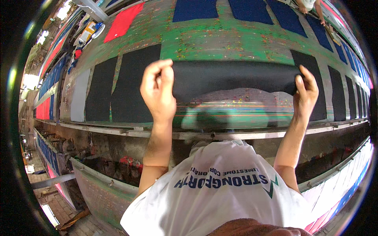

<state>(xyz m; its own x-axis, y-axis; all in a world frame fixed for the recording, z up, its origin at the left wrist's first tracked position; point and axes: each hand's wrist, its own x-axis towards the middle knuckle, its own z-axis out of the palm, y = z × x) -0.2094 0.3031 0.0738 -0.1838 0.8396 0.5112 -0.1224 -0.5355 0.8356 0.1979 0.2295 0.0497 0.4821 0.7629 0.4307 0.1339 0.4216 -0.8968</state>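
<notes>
Stretching out seems to be the step: the black cloth is held over the green table, its ends pinched by the left hand and right hand. Next, level ends seem to be needed.

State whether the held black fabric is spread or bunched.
Spread sideways: the black fabric stretches between the left hand and right hand. Whether it is folded double, cannot tell.
</notes>
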